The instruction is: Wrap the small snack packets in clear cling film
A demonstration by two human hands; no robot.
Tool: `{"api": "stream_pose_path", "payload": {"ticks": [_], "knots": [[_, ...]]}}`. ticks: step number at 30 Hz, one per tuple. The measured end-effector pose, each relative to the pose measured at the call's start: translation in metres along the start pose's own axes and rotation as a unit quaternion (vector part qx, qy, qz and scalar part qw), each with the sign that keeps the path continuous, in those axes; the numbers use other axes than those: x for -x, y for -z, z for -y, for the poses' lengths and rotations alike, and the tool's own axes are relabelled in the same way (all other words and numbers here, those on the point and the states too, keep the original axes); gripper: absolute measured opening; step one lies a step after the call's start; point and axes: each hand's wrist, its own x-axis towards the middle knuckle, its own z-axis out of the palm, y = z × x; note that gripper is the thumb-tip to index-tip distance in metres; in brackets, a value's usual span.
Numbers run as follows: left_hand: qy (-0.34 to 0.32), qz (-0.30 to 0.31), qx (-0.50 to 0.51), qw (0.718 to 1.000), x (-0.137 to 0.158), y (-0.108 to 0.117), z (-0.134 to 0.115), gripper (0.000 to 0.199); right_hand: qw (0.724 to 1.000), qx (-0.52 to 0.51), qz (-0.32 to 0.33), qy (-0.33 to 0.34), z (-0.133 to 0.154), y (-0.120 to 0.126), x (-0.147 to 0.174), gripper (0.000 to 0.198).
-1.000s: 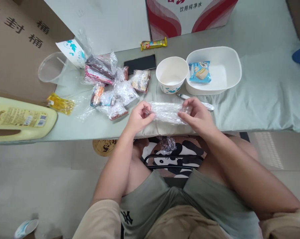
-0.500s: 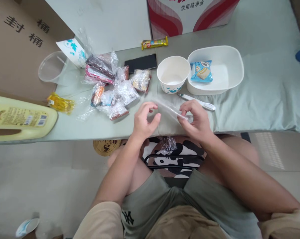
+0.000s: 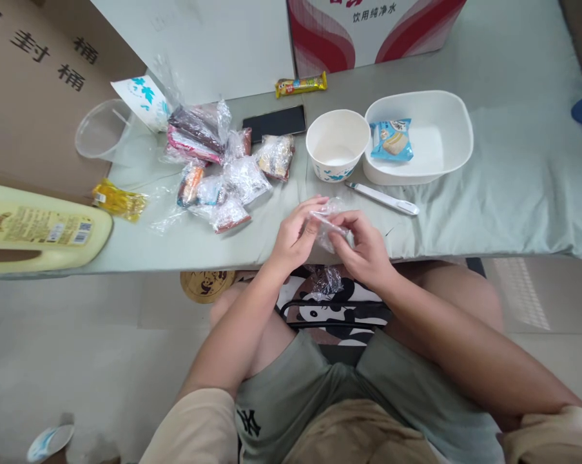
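Observation:
Between my two hands, just above the front edge of the cloth-covered table (image 3: 140, 251), is a crumpled piece of clear plastic wrap (image 3: 327, 233). My left hand (image 3: 293, 240) pinches its left side with thumb and fingers. On the other side my right hand (image 3: 363, 250) grips the film, its fingers curled. Behind the hands stands a white paper bowl (image 3: 336, 158) with a blue leaf print. Touching it is a white oblong tub (image 3: 440, 138) that holds a blue snack packet (image 3: 391, 140). A white utility knife (image 3: 385, 198) lies in front of them.
Several film-wrapped snacks (image 3: 245, 180) are heaped left of my hands, near a black phone (image 3: 274, 122). A yellow snack bar (image 3: 301, 84) lies by the boxes. Left are a yellow jug (image 3: 44, 225) and a clear plastic tub (image 3: 100, 132). Crumpled film (image 3: 327, 281) sits below the table edge.
My hands have come closer together, the right one moving left. The plastic film, stretched between them before, is now bunched up in both hands.

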Motion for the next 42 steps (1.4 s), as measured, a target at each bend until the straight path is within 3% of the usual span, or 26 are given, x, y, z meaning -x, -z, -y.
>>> {"api": "stream_pose_path", "payload": {"ticks": [2, 4, 6, 9, 12, 16, 20, 23, 26, 31, 37, 40, 42], "knots": [[0.035, -0.017, 0.002, 0.999, -0.002, 0.0, -0.002, 0.053, 0.996, 0.058, -0.072, 0.002, -0.004, 0.002, -0.003, 0.018], [0.074, -0.022, 0.007, 0.997, -0.004, 0.001, -0.004, 0.057, 0.992, 0.075, -0.101, -0.01, -0.008, 0.006, -0.005, 0.032], [0.094, -0.006, 0.019, 0.995, -0.004, 0.003, -0.005, 0.059, 0.997, 0.029, -0.069, -0.023, -0.01, 0.012, -0.007, 0.041], [0.116, 0.065, 0.034, 0.99, -0.004, 0.005, -0.006, 0.053, 0.995, -0.077, 0.025, -0.056, -0.009, 0.018, -0.008, 0.047], [0.135, 0.112, 0.03, 0.984, -0.003, 0.007, -0.005, 0.042, 0.986, -0.089, 0.086, -0.111, -0.004, 0.019, -0.009, 0.048], [0.162, 0.087, 0.04, 0.982, -0.001, 0.008, -0.002, 0.039, 0.987, -0.055, 0.054, -0.144, 0.0, 0.017, -0.011, 0.029], [0.176, 0.059, 0.056, 0.981, -0.002, 0.01, 0.002, 0.042, 0.985, -0.108, -0.006, -0.136, -0.004, 0.016, -0.015, 0.035], [0.177, 0.037, 0.061, 0.982, -0.004, 0.013, 0.002, 0.04, 0.98, -0.143, 0.024, -0.137, -0.004, 0.016, -0.014, 0.047], [0.178, 0.054, 0.085, 0.979, -0.003, 0.015, 0.0, 0.045, 0.973, -0.139, 0.064, -0.172, -0.002, 0.015, -0.008, 0.038], [0.176, 0.08, 0.112, 0.975, 0.001, 0.019, 0.0, 0.041, 0.971, -0.162, 0.012, -0.174, -0.001, 0.014, 0.001, 0.037], [0.119, 0.068, 0.108, 0.985, 0.002, 0.024, 0.004, 0.027, 0.985, 0.012, 0.044, -0.165, 0.014, 0.018, 0.002, 0.028], [0.119, 0.047, 0.082, 0.988, -0.004, 0.026, 0.005, 0.021, 0.979, 0.127, -0.013, -0.157, 0.033, 0.03, -0.015, 0.021], [0.122, 0.058, 0.055, 0.989, -0.008, 0.025, 0.004, 0.02, 0.959, 0.227, -0.075, -0.153, 0.049, 0.039, -0.038, 0.023]]}}
